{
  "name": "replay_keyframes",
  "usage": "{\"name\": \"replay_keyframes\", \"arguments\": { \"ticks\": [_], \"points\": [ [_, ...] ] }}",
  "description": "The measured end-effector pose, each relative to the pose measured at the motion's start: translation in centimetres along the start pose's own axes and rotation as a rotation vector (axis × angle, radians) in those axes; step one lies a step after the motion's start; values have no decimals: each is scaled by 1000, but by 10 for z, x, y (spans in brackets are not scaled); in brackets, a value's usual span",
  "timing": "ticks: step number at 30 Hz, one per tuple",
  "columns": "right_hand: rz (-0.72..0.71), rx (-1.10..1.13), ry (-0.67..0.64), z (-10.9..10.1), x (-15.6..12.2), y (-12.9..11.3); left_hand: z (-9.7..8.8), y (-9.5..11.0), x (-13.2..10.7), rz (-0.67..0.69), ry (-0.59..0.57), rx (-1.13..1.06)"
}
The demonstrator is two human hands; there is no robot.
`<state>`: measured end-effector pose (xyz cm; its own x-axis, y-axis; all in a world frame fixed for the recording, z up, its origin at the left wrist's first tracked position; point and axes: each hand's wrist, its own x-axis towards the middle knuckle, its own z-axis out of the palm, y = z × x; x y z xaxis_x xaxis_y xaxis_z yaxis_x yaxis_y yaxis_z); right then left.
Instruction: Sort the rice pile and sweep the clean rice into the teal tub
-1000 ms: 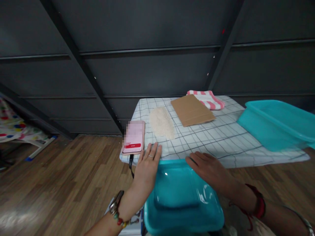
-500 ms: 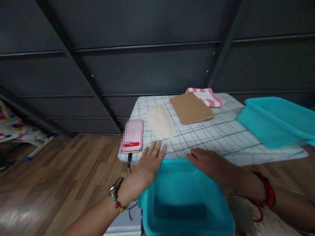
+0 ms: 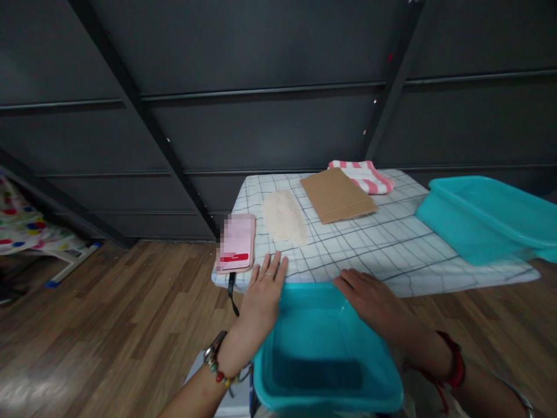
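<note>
- Boxy, glossy teal tub (image 3: 324,339): checked cloth (image 3: 369,249)'s near edge
- Left hand (image 3: 261,296): flat, fingers spread, same edge
- Right hand (image 3: 374,301): same edge, can't tell grip from here
- Grainy heap (image 3: 285,217): on cloth

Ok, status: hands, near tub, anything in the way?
Left hand spread at far-left corner of near tub. Right hand at far-right corner, grip unclear. Tablecloth beyond holds pale granular pile and cardboard, both apart from tub.

R-side tub (image 3: 467,232) pt. out of view
</note>
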<state>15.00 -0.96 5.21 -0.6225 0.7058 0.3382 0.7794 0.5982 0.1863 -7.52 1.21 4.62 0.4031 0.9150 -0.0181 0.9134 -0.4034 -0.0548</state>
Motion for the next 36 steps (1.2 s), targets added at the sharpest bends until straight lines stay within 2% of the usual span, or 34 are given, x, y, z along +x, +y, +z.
{"name": "replay_keyframes", "arguments": {
  "ticks": [6, 10, 16, 20, 36],
  "points": [
    [20, 56, -12, 0, 3, 1, 2, 1, -1, -22, -50, -3],
    [28, 74, 40, 1, 14, 0, -2, 0, -1, -16, -34, -22],
    [-121, 108, 110, 8, 28, -5, -6, 0, -3, -31, -59, 3],
    [-139, 137, 132, 14, 24, -3, -4, 1, -4, -50, -39, 4],
    [-146, 172, 54, 15, 24, 3, 2, 0, 3, -60, 7, -50]
  ]
}}
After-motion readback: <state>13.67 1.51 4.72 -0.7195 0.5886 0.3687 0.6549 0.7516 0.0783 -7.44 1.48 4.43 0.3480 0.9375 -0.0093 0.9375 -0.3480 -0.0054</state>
